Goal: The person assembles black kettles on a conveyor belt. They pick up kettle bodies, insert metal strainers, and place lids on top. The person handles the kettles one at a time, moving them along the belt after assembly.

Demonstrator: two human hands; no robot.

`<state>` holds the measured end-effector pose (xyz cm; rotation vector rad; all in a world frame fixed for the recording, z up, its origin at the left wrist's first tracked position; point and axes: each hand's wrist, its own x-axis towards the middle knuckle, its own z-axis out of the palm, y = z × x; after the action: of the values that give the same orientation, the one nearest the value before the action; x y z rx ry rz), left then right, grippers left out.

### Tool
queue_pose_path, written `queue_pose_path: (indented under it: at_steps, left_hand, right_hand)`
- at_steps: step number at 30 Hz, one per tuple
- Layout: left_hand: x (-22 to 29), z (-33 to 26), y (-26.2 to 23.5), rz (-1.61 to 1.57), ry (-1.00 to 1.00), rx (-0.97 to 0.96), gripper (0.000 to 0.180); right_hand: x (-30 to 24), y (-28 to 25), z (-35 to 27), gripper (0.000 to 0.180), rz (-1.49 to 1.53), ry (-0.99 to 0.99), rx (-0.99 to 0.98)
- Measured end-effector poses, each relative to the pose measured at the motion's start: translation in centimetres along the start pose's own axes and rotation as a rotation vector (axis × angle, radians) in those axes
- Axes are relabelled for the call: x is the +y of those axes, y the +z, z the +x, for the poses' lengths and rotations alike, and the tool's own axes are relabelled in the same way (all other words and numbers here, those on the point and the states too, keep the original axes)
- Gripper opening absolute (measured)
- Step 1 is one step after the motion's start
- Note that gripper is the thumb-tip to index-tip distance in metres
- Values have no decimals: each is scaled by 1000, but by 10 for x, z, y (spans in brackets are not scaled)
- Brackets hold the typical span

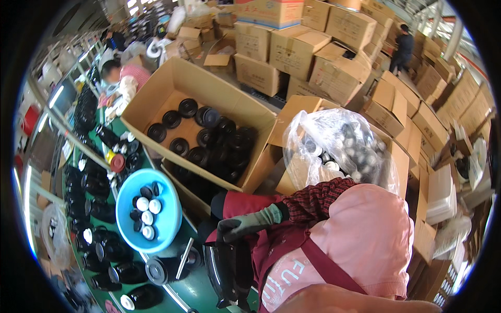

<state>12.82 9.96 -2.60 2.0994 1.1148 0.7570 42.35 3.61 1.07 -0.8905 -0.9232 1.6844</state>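
Observation:
My right hand (pixel 250 224), in a grey-green glove with a plaid sleeve above it, reaches across my red apron. Its fingers are curled over the upper end of a glossy black jug (pixel 222 268) that stands tilted by my lap. My left hand does not show. Beside the jug, on the green work surface (pixel 195 289), lie a round black part (pixel 156 270) and a slim pale metal bar (pixel 184 258). A light-blue basin (pixel 177 229) holds several black and white round caps (pixel 142 204).
Several glossy black jugs (pixel 109 250) crowd the bench at left. A large cardboard carton (pixel 195 73) holds round black discs (pixel 188 108); a clear plastic bag (pixel 334 130) holds black and white parts. Stacked cartons (pixel 297 49) stand behind. A co-worker (pixel 133 78) is at the bench; another person (pixel 402 49) stands farther off.

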Motion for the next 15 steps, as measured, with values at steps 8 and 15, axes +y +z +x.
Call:
queue_pose_path:
  at_steps: [8, 15]
  left_hand:
    - [-45, -29, 21, 279, 210, 85, 48]
    - [-78, -174, 15, 410, 325, 57, 56]
  right_hand:
    - [-30, 22, 3, 66, -400, -292, -112]
    - [-60, 35, 12, 57, -1114, -325, -175]
